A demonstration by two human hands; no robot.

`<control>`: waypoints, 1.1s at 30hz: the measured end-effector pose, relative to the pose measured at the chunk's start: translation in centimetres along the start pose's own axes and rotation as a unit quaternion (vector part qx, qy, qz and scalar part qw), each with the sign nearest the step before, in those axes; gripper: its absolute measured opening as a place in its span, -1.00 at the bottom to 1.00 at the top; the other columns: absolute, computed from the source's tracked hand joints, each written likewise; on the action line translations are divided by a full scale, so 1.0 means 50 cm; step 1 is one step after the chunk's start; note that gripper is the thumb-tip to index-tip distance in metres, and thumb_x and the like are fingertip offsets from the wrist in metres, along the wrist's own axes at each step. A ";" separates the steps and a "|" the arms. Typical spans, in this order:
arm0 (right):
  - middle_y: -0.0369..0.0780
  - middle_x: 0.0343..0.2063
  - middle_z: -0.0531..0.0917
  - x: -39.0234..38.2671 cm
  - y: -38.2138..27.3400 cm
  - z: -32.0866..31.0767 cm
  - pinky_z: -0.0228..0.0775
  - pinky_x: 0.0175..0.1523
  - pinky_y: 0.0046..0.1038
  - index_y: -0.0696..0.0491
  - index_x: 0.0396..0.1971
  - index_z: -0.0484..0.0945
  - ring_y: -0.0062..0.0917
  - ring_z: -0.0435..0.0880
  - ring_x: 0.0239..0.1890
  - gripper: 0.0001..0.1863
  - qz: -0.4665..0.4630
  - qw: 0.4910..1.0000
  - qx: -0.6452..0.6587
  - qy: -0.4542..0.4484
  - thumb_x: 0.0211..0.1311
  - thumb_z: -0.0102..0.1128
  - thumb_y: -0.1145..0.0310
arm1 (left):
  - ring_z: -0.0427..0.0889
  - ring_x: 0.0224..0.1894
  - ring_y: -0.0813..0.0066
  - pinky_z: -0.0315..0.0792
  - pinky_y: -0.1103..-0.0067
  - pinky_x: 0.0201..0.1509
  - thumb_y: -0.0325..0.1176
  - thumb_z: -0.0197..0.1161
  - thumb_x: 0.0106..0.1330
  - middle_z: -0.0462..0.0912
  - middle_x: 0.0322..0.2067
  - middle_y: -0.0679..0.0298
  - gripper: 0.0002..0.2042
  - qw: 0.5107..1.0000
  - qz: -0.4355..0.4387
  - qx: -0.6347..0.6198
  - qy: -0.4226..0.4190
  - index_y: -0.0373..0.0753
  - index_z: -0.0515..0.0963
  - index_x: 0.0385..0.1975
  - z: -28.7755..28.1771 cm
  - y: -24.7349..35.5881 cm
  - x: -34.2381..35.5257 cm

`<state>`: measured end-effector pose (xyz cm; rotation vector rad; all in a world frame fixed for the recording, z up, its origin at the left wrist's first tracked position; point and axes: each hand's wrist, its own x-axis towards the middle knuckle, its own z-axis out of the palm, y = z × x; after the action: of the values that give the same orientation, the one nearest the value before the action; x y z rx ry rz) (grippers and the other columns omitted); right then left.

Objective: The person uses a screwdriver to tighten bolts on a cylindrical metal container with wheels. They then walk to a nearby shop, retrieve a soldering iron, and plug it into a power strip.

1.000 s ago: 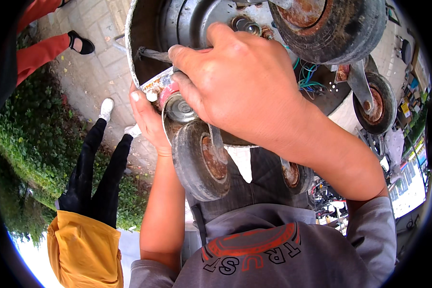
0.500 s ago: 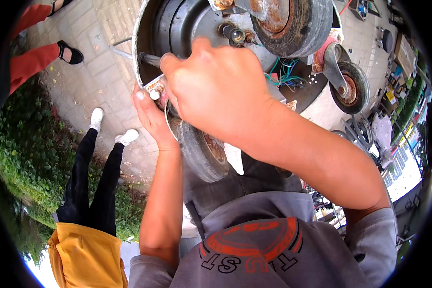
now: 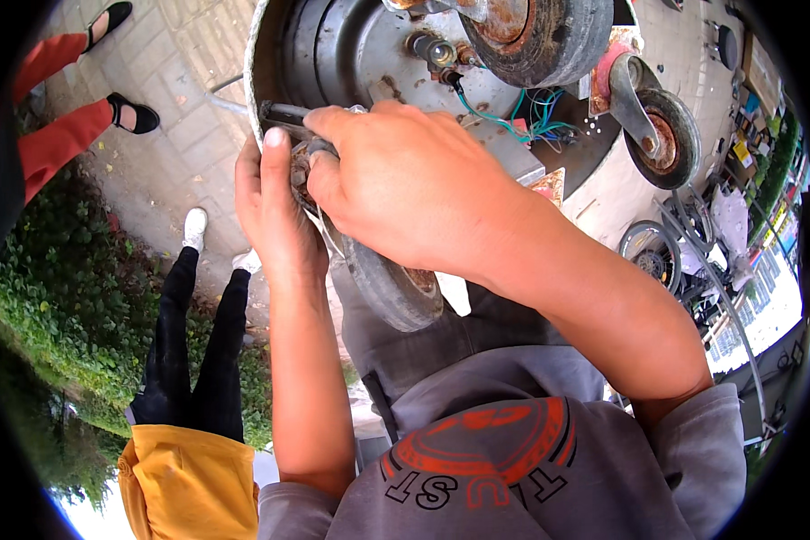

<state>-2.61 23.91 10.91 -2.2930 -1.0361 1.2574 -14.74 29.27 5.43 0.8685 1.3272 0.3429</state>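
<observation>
A round grey metal base (image 3: 333, 63) with rusty caster wheels fills the top of the view. My right hand (image 3: 414, 189) is closed around a dark tool handle (image 3: 283, 112) and covers the fitting of one caster wheel (image 3: 391, 288). My left hand (image 3: 274, 207) grips the same wheel fitting from the left, thumb up beside the tool. What lies under my palms is hidden. Coloured wires (image 3: 517, 121) hang from the base just behind my right hand.
A large rusty wheel (image 3: 540, 36) and a smaller caster (image 3: 661, 135) stick out from the base. A person in black trousers and a yellow top (image 3: 184, 387) stands at left; red-trousered legs (image 3: 58, 135) at upper left. Paving and a hedge (image 3: 54, 297) lie below.
The view has drawn closer and shifted. My right hand has slid left over the wheel fitting, and my left hand has closed up against it.
</observation>
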 end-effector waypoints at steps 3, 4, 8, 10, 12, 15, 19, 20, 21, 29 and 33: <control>0.07 -0.50 0.60 0.000 -0.005 -0.003 0.42 -0.18 -0.18 0.20 -0.12 0.50 -0.03 0.58 -0.41 -0.62 0.026 0.998 0.051 -0.032 0.16 -0.10 0.29 | 0.55 -0.37 0.52 0.44 0.57 -0.30 -0.18 0.10 0.34 0.56 -0.36 0.25 -0.72 0.998 -0.062 -0.029 -0.015 -0.29 0.44 -0.17 0.010 0.001 0.012; 0.07 -0.51 0.59 0.004 -0.011 -0.013 0.41 -0.19 -0.18 0.20 -0.10 0.49 -0.04 0.59 -0.41 -0.61 0.053 0.994 0.075 -0.060 0.16 -0.10 0.29 | 0.56 -0.36 0.51 0.45 0.56 -0.29 -0.18 0.10 0.34 0.56 -0.35 0.25 -0.72 0.998 -0.061 -0.029 -0.015 -0.29 0.43 -0.17 0.009 -0.002 0.014; 0.07 -0.56 0.58 0.010 -0.011 -0.016 0.42 -0.24 -0.21 0.20 -0.06 0.48 -0.10 0.60 -0.44 -0.59 0.104 0.980 0.149 -0.084 0.16 -0.13 0.31 | 0.55 -0.32 0.52 0.46 0.57 -0.25 -0.17 0.07 0.36 0.56 -0.33 0.26 -0.71 0.997 -0.061 -0.040 -0.012 -0.28 0.42 -0.14 0.016 0.000 0.010; 0.06 -0.56 0.58 0.016 -0.011 -0.023 0.42 -0.26 -0.23 0.21 -0.05 0.47 -0.11 0.60 -0.46 -0.58 0.114 0.973 0.173 -0.102 0.16 -0.14 0.31 | 0.52 -0.28 0.54 0.44 0.57 -0.20 -0.15 0.09 0.35 0.53 -0.30 0.28 -0.68 0.996 -0.071 -0.052 -0.018 -0.28 0.39 -0.10 0.011 -0.005 0.015; 0.06 -0.56 0.59 0.020 -0.011 -0.027 0.42 -0.28 -0.25 0.22 -0.03 0.46 -0.13 0.60 -0.48 -0.57 0.121 0.968 0.188 -0.112 0.15 -0.14 0.31 | 0.51 -0.25 0.52 0.43 0.56 -0.18 -0.13 0.08 0.36 0.53 -0.29 0.28 -0.68 0.996 -0.069 -0.045 -0.019 -0.27 0.40 -0.11 0.009 -0.009 0.016; 0.06 -0.55 0.59 0.021 -0.011 -0.027 0.43 -0.27 -0.26 0.23 -0.01 0.44 -0.14 0.61 -0.47 -0.54 0.130 0.965 0.195 -0.119 0.16 -0.15 0.29 | 0.52 -0.26 0.52 0.43 0.56 -0.18 -0.13 0.07 0.36 0.53 -0.29 0.29 -0.69 0.997 -0.070 -0.041 -0.015 -0.27 0.42 -0.13 0.010 -0.010 0.016; 0.08 -0.45 0.61 0.020 -0.027 -0.034 0.42 -0.14 -0.25 0.23 0.03 0.41 -0.10 0.61 -0.34 -0.52 0.153 0.960 0.194 -0.131 0.16 -0.16 0.27 | 0.52 -0.30 0.53 0.44 0.56 -0.24 -0.13 0.06 0.36 0.53 -0.32 0.29 -0.70 0.995 -0.071 -0.064 -0.026 -0.27 0.42 -0.16 0.007 -0.013 0.015; 0.09 -0.43 0.61 0.020 -0.030 -0.037 0.42 -0.11 -0.25 0.22 0.03 0.41 -0.09 0.61 -0.31 -0.51 0.159 0.959 0.194 -0.131 0.16 -0.17 0.26 | 0.52 -0.32 0.52 0.45 0.56 -0.26 -0.13 0.06 0.36 0.53 -0.33 0.29 -0.70 0.994 -0.070 -0.079 -0.034 -0.28 0.42 -0.17 0.006 -0.014 0.015; 0.09 -0.41 0.61 0.022 -0.031 -0.043 0.41 -0.08 -0.24 0.22 0.04 0.41 -0.07 0.61 -0.28 -0.51 0.162 0.957 0.194 -0.145 0.17 -0.17 0.26 | 0.54 -0.32 0.51 0.45 0.55 -0.24 -0.14 0.04 0.37 0.55 -0.33 0.26 -0.71 0.995 -0.069 -0.066 -0.031 -0.27 0.43 -0.18 0.007 -0.012 0.013; 0.10 -0.41 0.61 0.026 -0.034 -0.047 0.39 -0.06 -0.22 0.24 -0.01 0.43 -0.04 0.59 -0.27 -0.53 0.168 0.952 0.206 -0.154 0.20 -0.16 0.23 | 0.50 -0.39 0.55 0.44 0.57 -0.32 -0.12 0.06 0.36 0.52 -0.38 0.29 -0.70 0.994 -0.068 -0.082 -0.030 -0.28 0.42 -0.20 0.014 -0.010 0.014; 0.14 -0.43 0.59 0.038 -0.043 -0.040 0.38 -0.08 -0.18 0.26 -0.08 0.45 -0.01 0.58 -0.28 -0.57 0.170 0.953 0.198 -0.155 0.21 -0.14 0.24 | 0.46 -0.43 0.58 0.40 0.59 -0.35 -0.09 0.04 0.37 0.50 -0.41 0.30 -0.67 0.993 -0.073 -0.087 -0.033 -0.29 0.41 -0.24 0.004 -0.015 0.013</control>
<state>-1.27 26.86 12.16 -2.0503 -0.4158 1.8178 -14.58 29.15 4.42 0.6271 1.2710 0.3078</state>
